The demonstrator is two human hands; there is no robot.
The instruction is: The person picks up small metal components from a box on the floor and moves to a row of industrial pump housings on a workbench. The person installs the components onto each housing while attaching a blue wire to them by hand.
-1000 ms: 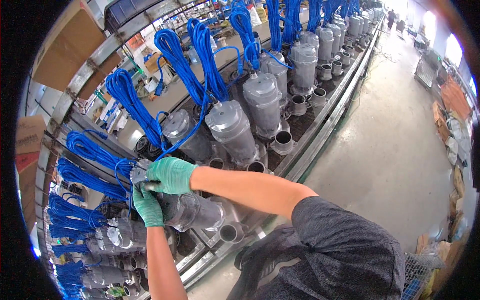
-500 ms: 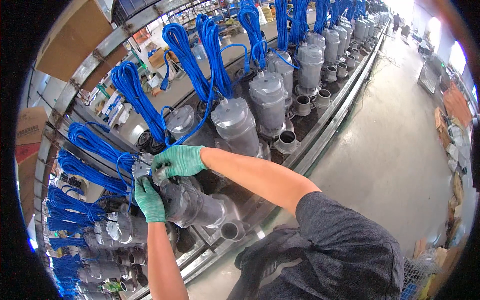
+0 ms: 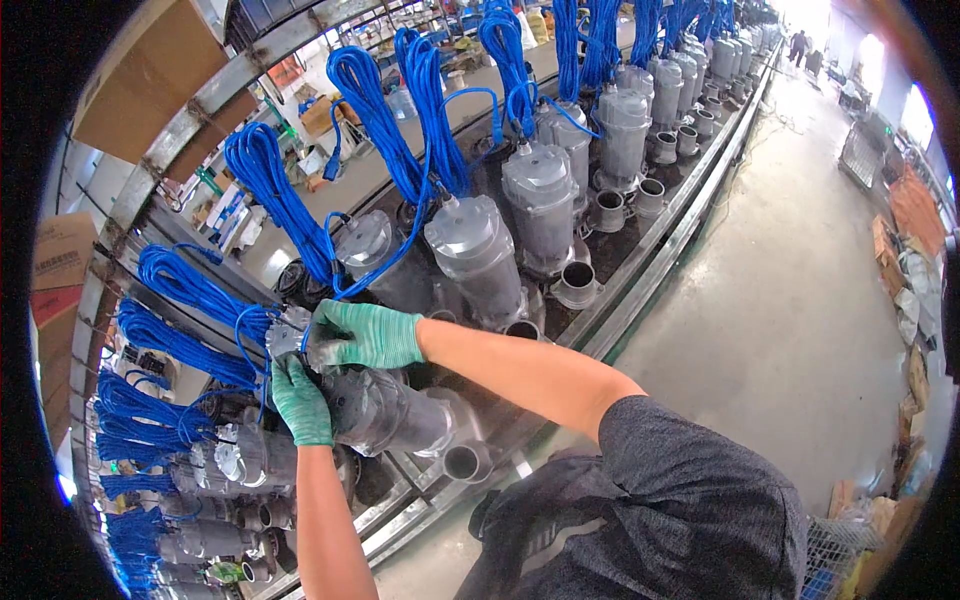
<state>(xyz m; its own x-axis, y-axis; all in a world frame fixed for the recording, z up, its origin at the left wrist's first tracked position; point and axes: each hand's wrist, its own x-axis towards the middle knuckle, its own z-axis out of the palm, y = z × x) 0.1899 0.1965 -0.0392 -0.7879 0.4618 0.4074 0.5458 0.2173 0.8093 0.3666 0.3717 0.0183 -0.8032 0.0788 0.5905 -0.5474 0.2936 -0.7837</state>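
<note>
Both my hands wear green gloves and meet at the open top of a grey submersible pump body (image 3: 385, 412), which leans toward me. My left hand (image 3: 300, 405) grips the lower edge of a grey metal cover (image 3: 286, 338), its fingertips partly hidden. A blue cable (image 3: 205, 282) runs from this cover into a coiled bundle beyond it. Right above the pump's top, my right hand (image 3: 370, 335) is closed with its fingers curled down by the cover. What those fingers pinch is hidden from view.
Grey pumps (image 3: 475, 255) with coiled blue cables stand in a long row on a metal-edged rack (image 3: 650, 290). More pumps (image 3: 250, 455) lie at the lower left. A walkway (image 3: 740, 380) runs along the right, with cartons and scrap by the wall. Distant people stand at its far end.
My right hand has shifted slightly right and its wrist has turned, with the fingers curling further in. My left hand stays nearly in place at the cover.
</note>
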